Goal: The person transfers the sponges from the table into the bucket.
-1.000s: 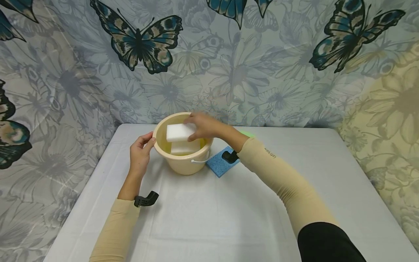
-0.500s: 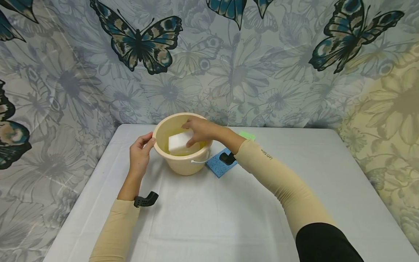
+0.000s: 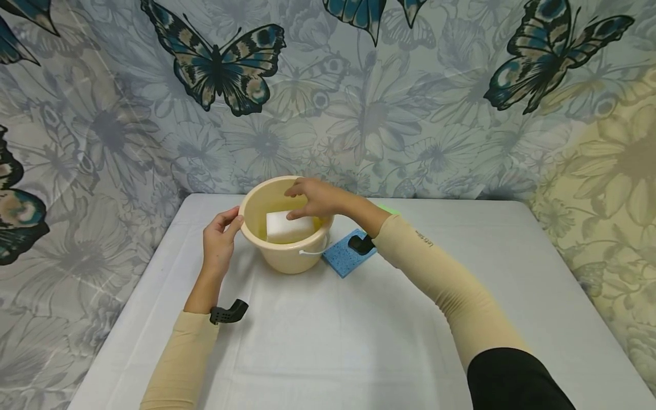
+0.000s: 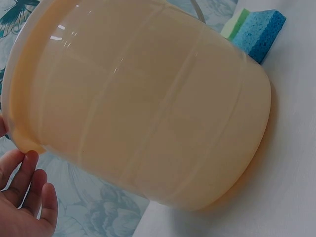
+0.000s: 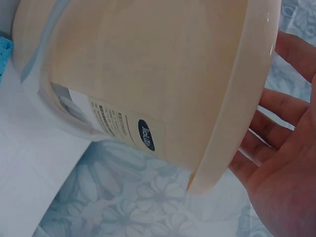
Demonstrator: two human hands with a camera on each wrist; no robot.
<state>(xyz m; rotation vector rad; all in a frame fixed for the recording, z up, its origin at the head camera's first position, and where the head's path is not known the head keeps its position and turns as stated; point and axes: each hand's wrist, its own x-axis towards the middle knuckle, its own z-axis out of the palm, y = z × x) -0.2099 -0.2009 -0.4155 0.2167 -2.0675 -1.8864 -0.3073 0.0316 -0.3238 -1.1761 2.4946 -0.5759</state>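
Observation:
A cream plastic bucket [image 3: 287, 263] stands at the back of the table. My left hand [image 3: 219, 238] pinches its left rim between thumb and fingers; in the left wrist view several fingers [image 4: 29, 190] lie at the rim. Inside the bucket, a white rectangular sponge-like block [image 3: 288, 230] rests over something yellow. Over the bucket's right side my right hand [image 3: 322, 198] is spread with nothing gripped, its thumb overlapping the block's top right corner in the head view. The bucket's rim hides the right fingertips in the right wrist view [image 5: 289, 158].
Right of the bucket lies a blue sponge [image 3: 344, 261] with a green layer seen in the left wrist view. A bit of green [image 3: 388, 209] shows behind the right forearm. The bucket's handle [image 3: 314, 251] hangs at its front right. A patterned wall hanging [image 3: 359, 114] backs the table.
The right hand has lowered a white block into the bucket onto another and let go of it, then risen slightly. The left hand has stayed on the rim.

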